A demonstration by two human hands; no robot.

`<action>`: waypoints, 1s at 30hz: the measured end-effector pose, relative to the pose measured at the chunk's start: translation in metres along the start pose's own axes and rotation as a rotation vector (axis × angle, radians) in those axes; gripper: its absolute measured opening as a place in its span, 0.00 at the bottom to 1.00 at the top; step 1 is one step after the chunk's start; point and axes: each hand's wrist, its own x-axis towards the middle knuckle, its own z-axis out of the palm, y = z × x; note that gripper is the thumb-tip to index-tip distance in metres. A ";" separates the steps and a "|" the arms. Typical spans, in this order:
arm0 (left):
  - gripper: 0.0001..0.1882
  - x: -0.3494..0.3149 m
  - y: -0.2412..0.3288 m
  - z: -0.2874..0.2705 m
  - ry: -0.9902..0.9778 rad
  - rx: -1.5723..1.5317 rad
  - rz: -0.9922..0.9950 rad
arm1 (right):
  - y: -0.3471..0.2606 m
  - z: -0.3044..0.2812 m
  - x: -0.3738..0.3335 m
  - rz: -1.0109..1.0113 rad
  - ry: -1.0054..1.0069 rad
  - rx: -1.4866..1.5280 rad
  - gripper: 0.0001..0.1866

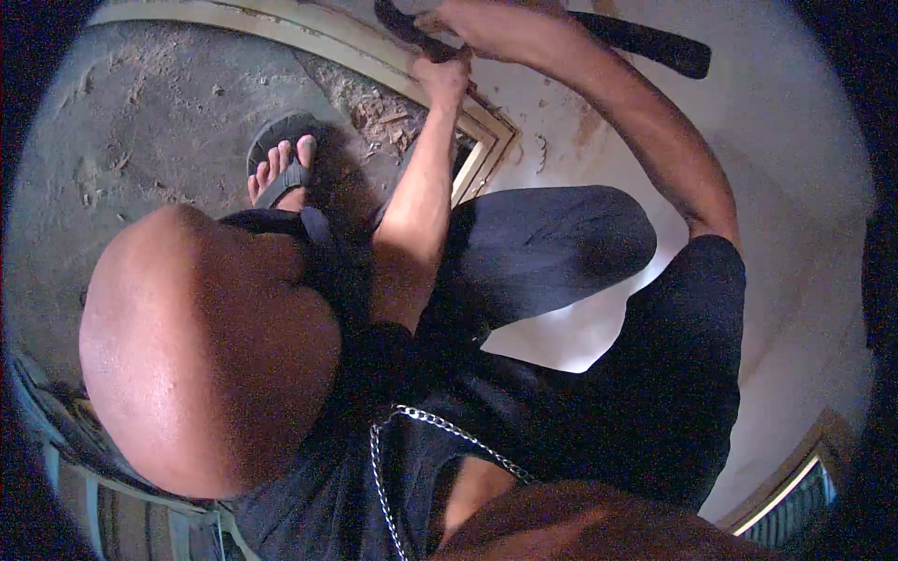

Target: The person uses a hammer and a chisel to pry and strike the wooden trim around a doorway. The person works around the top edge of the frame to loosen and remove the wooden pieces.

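Observation:
At the top, my right hand (475, 26) is closed at a dark tool that looks like a hammer; its broad black handle (655, 47) shows beyond my right forearm. A dark curved metal piece (412, 30), seemingly its head, lies between my two hands. My left hand (443, 73) is a fist just below this piece, against a pale frame (351, 58). What its fingers grip is hidden. The frame's corner (491, 140) shows past my left wrist.
Broken, crumbly debris (379, 117) lies inside the frame's corner. A sandalled foot (281, 168) rests on the dusty floor (140, 103). My dark-clothed bent knee (599, 229) is beside the stained pale surface (786, 187). A large rounded bare-skin shape (206, 355) fills the left side.

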 end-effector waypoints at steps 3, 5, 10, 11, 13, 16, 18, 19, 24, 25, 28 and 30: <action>0.12 0.004 0.012 -0.009 0.032 -0.010 -0.097 | -0.045 -0.042 0.029 0.342 -0.335 -0.094 0.18; 0.13 -0.004 0.025 -0.009 0.029 -0.162 -0.157 | -0.066 -0.062 0.013 0.329 -0.244 -0.002 0.18; 0.13 -0.008 0.009 0.006 0.061 -0.044 -0.024 | -0.024 -0.012 0.004 0.259 -0.175 0.078 0.17; 0.12 -0.007 0.009 0.010 -0.012 0.007 -0.102 | -0.003 0.013 0.001 0.282 -0.048 0.188 0.17; 0.12 -0.012 -0.004 0.001 -0.047 -0.061 -0.190 | -0.015 0.010 0.003 0.328 -0.060 0.241 0.17; 0.13 0.006 -0.022 -0.006 0.037 -0.207 -0.135 | -0.059 -0.052 0.022 0.301 -0.319 0.009 0.17; 0.13 -0.006 -0.012 0.008 -0.006 0.049 -0.113 | -0.027 -0.019 0.010 0.251 -0.337 -0.095 0.17; 0.15 -0.007 -0.005 0.007 -0.025 0.055 -0.160 | -0.027 -0.027 0.014 0.268 -0.336 -0.120 0.17; 0.17 -0.003 0.006 -0.004 -0.025 -0.002 -0.237 | -0.048 -0.039 0.009 0.197 -0.105 -0.040 0.15; 0.16 -0.006 0.006 -0.003 -0.023 0.020 -0.169 | -0.047 -0.038 0.007 0.207 -0.096 -0.037 0.15; 0.15 -0.016 0.014 0.002 0.007 -0.002 -0.153 | -0.024 -0.011 0.015 0.377 -0.399 -0.156 0.16; 0.15 -0.013 0.008 0.004 0.025 -0.095 -0.181 | -0.025 -0.012 0.013 0.287 -0.213 -0.102 0.13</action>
